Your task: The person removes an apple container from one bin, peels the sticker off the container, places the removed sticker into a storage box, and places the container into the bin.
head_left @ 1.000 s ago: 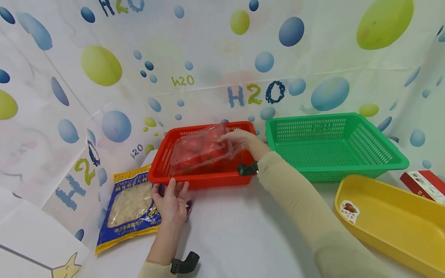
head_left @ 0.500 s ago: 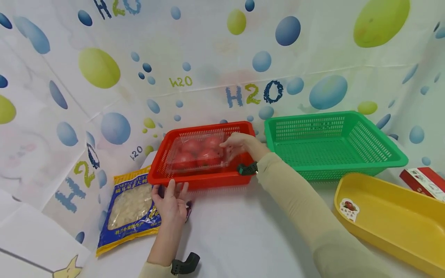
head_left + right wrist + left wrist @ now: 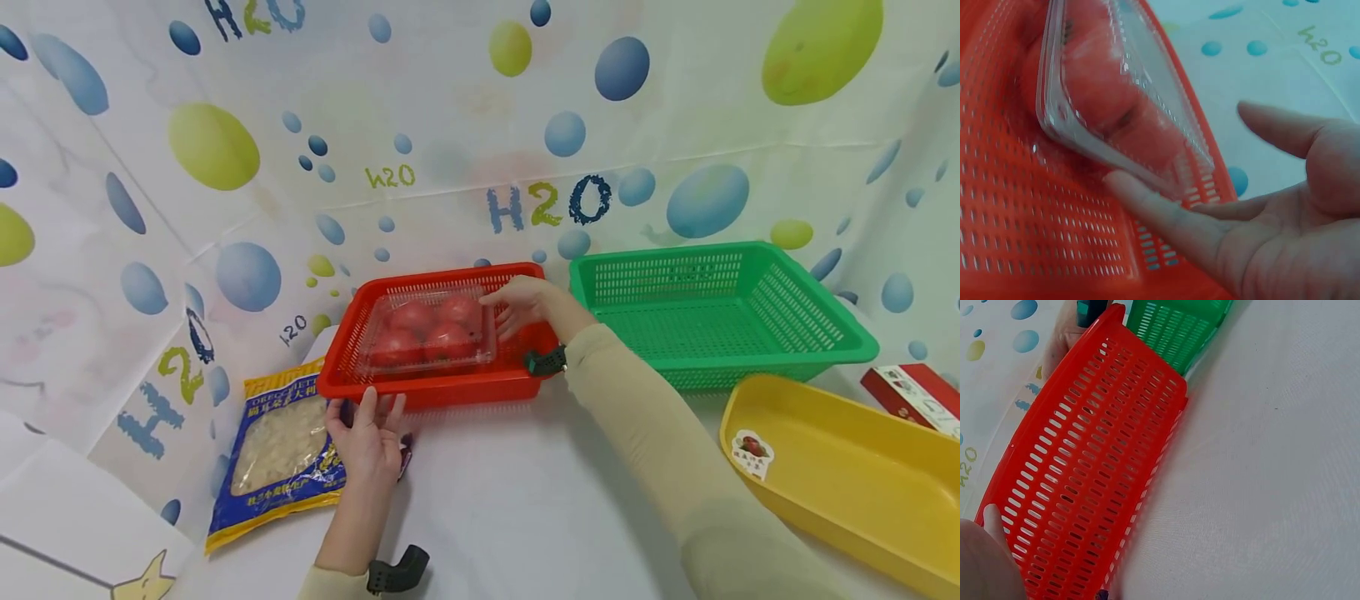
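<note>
A clear plastic box of red tomatoes (image 3: 427, 329) lies flat in the left part of the red basket (image 3: 450, 387). At the box's right end is my right hand (image 3: 528, 302), thumb and fingers spread. In the right wrist view a fingertip (image 3: 1124, 186) comes close to the box's lower edge, and nothing is gripped; whether it touches cannot be told. My left hand (image 3: 367, 446) is at the basket's front left corner, palm up with fingers loosely bent. One finger (image 3: 995, 525) rests against the basket's slotted side in the left wrist view.
A blue and yellow bag of pasta (image 3: 281, 450) lies left of the red basket, partly behind my left hand. A green basket (image 3: 705, 333) stands right of it. A yellow tray (image 3: 847, 450) and a red and white box (image 3: 911, 400) are farther right.
The tomato box has gone from tilted, its right end raised in my right hand, to flat in the red basket. My right hand has let go and shifted slightly right. The left hand stays put.
</note>
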`<act>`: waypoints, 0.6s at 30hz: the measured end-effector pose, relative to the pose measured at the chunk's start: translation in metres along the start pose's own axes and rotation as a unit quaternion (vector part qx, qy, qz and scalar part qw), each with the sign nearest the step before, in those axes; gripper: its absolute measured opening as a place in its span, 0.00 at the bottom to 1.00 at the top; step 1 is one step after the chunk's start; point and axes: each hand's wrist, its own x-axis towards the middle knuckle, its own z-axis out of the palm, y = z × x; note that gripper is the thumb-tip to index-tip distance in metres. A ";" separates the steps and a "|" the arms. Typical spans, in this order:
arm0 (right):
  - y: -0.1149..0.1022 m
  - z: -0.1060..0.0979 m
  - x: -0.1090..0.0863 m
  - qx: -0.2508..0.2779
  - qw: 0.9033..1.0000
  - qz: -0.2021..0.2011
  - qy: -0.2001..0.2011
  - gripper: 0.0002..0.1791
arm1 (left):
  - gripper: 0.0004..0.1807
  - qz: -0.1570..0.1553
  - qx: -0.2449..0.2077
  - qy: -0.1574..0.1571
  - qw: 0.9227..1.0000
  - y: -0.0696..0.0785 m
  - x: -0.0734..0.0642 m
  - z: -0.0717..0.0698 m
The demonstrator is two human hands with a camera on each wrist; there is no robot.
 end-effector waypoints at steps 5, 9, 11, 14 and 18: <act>-0.003 -0.006 -0.011 0.014 1.000 -0.017 0.016 0.38 | 0.38 -0.001 0.002 -0.004 1.000 0.000 0.000 0.000; -0.008 -0.011 -0.024 0.010 0.999 -0.028 0.022 0.41 | 0.38 -0.006 -0.002 -0.008 1.000 0.001 0.001 -0.001; -0.011 -0.013 -0.031 0.015 0.999 -0.032 0.021 0.40 | 0.37 -0.008 -0.006 -0.008 1.000 0.001 0.001 -0.001; -0.015 -0.016 -0.044 0.019 0.998 -0.050 0.012 0.40 | 0.36 -0.009 -0.004 -0.007 1.000 0.002 0.001 -0.002; -0.016 -0.019 -0.060 0.024 0.996 -0.084 0.002 0.41 | 0.36 -0.016 0.002 -0.007 1.000 0.002 0.000 -0.002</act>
